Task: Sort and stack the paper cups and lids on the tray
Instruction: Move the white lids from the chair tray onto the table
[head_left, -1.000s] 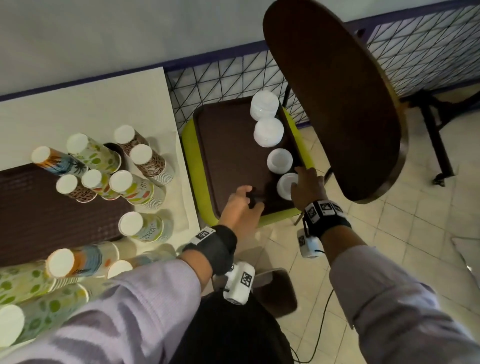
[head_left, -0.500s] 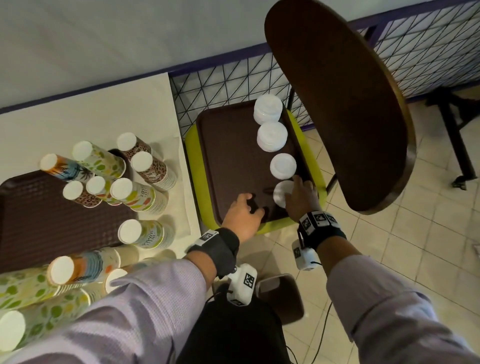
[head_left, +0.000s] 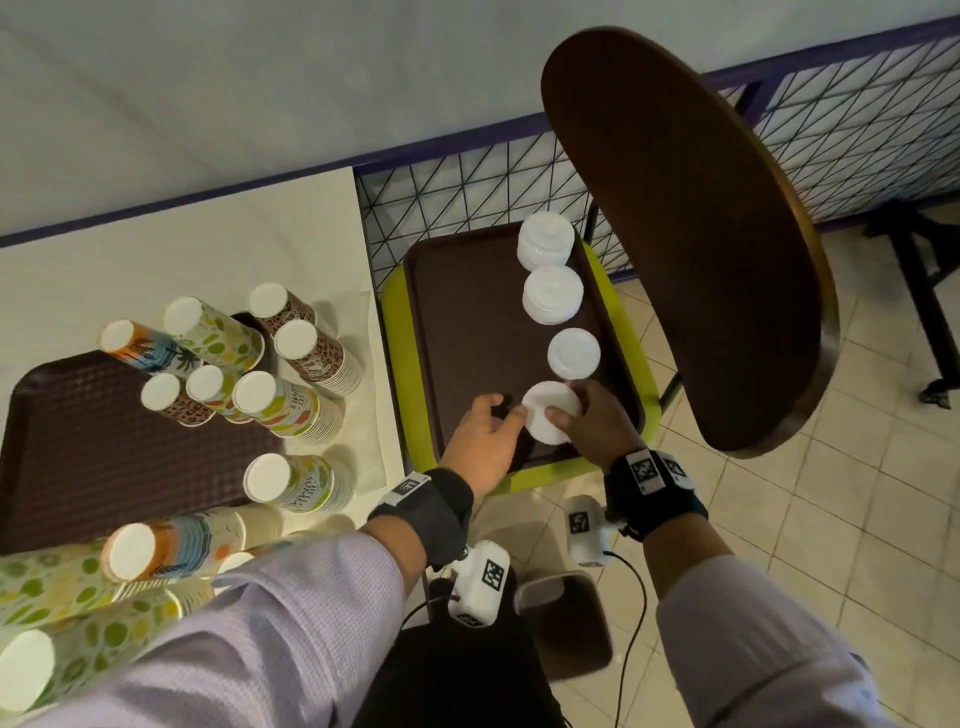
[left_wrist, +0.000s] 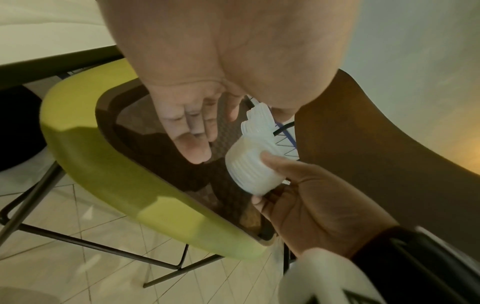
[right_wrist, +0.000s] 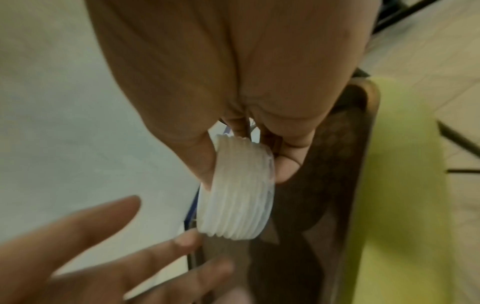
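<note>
My right hand (head_left: 584, 415) grips a short stack of white lids (head_left: 548, 421) by its sides, tilted and raised a little over the near end of the brown tray (head_left: 462, 312) on the chair. The right wrist view shows thumb and fingers curled round that lid stack (right_wrist: 237, 197). My left hand (head_left: 488, 434) is beside it, fingers straight and relaxed, one fingertip at the stack's left edge. Three more lid stacks (head_left: 552, 295) stand in a row along the tray's right side. Stacks of patterned paper cups (head_left: 283, 405) stand upside down on the table at left.
The tray lies on a green chair seat (head_left: 636, 332) whose brown backrest (head_left: 675, 234) overhangs its right side. A second brown tray (head_left: 78, 447) sits on the white table under some cup stacks. More cup stacks (head_left: 62, 582) lie at the lower left. A wire fence (head_left: 467, 192) runs behind.
My right hand has taken the nearest lid stack off the tray and tilted it toward me. The left hand has slid right to meet it.
</note>
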